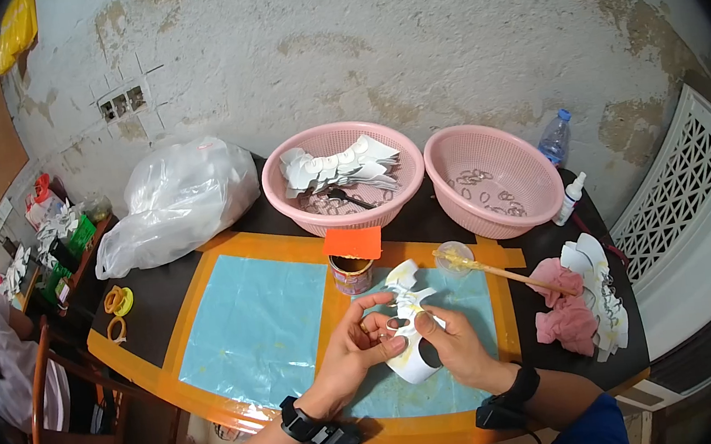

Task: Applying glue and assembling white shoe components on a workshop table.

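Observation:
My left hand (354,347) and my right hand (459,349) hold a white cut-out piece (409,368) of sheet material between them, over a blue sheet (253,321) taped to the table. Yellow smears that look like glue mark the piece. Both thumbs press near its middle, by a small dark ring-like part I cannot make out well. Just beyond my fingers stands an open tin (351,277) with an orange card (353,244) across its top. To the right of the tin, a wooden stick (513,278) with a yellow-coated end rests on a small clear cup (453,267).
Two pink baskets (276,198) stand at the back, one with stacked white pieces, both with metal rings. A plastic bag (186,197) lies back left, tape rolls (116,312) at the left edge. Right are pink cloth (567,326), white pieces (609,316) and bottles (574,193). Another person (18,374) sits far left.

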Action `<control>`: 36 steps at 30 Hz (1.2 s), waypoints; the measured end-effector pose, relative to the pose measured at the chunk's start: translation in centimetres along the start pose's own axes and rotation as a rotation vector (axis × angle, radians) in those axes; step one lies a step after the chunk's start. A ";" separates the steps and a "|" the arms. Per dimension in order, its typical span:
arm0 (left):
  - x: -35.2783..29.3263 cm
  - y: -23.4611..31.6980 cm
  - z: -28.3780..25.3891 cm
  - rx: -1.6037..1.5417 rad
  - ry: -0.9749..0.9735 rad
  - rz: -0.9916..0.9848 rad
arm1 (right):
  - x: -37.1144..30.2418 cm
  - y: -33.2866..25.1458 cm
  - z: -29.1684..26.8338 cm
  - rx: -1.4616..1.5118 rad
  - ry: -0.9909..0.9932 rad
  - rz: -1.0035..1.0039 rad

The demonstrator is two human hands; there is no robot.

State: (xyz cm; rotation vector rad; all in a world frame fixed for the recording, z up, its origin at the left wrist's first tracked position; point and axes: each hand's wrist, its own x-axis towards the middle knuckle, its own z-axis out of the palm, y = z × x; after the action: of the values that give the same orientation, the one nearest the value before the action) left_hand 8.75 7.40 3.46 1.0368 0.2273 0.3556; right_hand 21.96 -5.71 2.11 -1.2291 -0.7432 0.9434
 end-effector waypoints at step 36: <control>0.0 -0.9 -0.3 -0.089 -0.094 0.170 | 0.0 -0.7 -0.2 -0.333 -0.016 -0.275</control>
State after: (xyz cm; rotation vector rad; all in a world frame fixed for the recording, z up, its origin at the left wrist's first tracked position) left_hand 8.84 7.22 2.54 0.9845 0.0380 0.4652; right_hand 22.24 -5.87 2.81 -1.3640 -1.0834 0.6191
